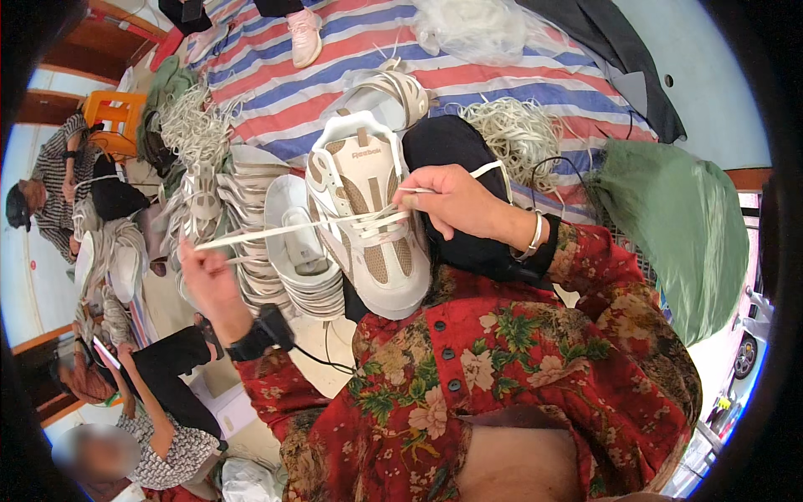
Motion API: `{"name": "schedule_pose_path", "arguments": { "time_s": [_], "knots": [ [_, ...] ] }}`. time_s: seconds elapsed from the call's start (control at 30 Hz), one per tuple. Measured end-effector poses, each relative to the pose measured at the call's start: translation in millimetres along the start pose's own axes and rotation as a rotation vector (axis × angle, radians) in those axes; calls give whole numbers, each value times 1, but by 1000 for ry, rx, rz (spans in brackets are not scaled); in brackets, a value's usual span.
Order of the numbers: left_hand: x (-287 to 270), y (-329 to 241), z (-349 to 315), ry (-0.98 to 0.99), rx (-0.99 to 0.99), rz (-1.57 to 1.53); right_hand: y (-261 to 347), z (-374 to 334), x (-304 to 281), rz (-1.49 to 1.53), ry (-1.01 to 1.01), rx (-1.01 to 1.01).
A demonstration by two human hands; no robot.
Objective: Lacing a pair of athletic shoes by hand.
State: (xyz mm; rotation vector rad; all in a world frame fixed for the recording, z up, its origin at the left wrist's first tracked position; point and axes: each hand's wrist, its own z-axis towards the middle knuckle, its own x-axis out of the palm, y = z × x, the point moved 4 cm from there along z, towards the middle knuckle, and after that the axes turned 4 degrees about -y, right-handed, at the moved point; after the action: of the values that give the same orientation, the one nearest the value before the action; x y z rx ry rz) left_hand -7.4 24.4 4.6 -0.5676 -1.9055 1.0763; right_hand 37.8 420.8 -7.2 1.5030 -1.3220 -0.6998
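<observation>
While the sneaker (pixel 368 226) lies on the person's lap at the centre of the head view, toe toward 6 o'clock and tongue toward 12, both hands work its white lace (pixel 276 231). At 9 o'clock from the shoe, the left hand (pixel 207 280) is closed on one lace end, which runs taut from the eyelets out to that hand. Just at 2 o'clock from the shoe, the right hand (pixel 452 201) pinches the other lace end between thumb and fingers, with the flat tip sticking out toward 3 o'clock. A black band (pixel 251 339) sits on the left wrist with a cable hanging from it, and a silver bangle (pixel 534 236) circles the right wrist. Red floral sleeves cover both forearms.

Touching the shoe on its 9 o'clock side is a stack of white sneakers (pixel 293 268), fanned out in a row. Beyond it, toward 10 o'clock, a heap of loose laces (pixel 188 125) lies on a striped tarp (pixel 335 75). Another bundle of laces (pixel 514 134) lies at 2 o'clock, near a green sack (pixel 677 234) at 3 o'clock. An orange stool (pixel 117 113) stands at 10 o'clock. Other people sit along the left edge, at 9 and 7 o'clock, apart from the two hands.
</observation>
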Motion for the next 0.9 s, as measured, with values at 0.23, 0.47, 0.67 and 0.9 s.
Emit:
{"name": "schedule_pose_path", "arguments": {
  "time_s": [0.23,0.47,0.67,0.9],
  "knots": [
    [22,-18,-21,-78,274,201,-5,0,-3,1,-17,-68],
    [-21,-3,-13,-173,211,279,20,-5,-29,-329,-131,-247],
    [-26,1,-20,-174,414,554,9,-38,-56,-880,90,-367],
    [-30,61,-21,69,458,1174,-67,-51,-187,-648,-343,159]
  ]
}}
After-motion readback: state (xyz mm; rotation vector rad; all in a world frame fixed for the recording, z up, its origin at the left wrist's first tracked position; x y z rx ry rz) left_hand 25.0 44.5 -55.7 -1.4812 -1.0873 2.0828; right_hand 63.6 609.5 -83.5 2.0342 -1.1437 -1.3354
